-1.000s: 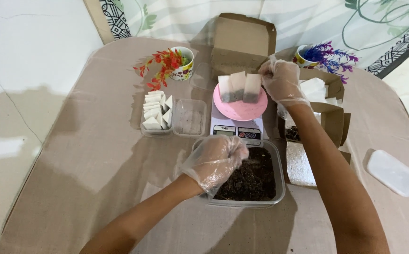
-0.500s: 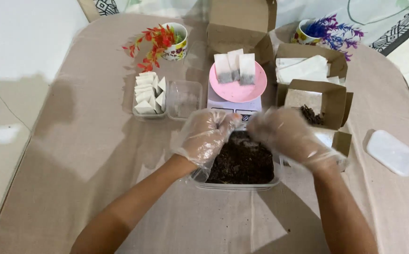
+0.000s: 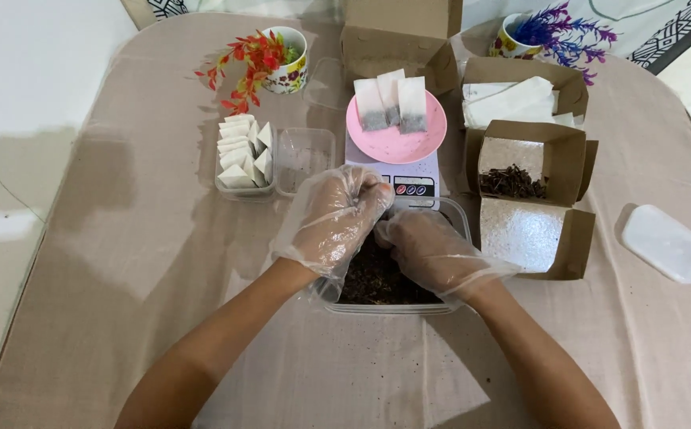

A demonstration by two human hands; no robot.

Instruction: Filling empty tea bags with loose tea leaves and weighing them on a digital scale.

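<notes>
Both gloved hands met over clear tub (image 3: pixel 463 218) of dark loose tea (image 3: pixel 373 280), just before scale (image 3: pixel 397 179). Left hand (image 3: pixel 331 218) fisted, contents hidden; right hand (image 3: pixel 429 253) curled, grip unclear. Best pinch small, low over tub.

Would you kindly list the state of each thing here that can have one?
Clear tub: open, holds dark loose tea.
Pink dish: three filled bags on it.
Brown box: open.
White lid: off, lying apart.
Left hand: gloved, fist closed.
Right hand: gloved, over tub.
</notes>
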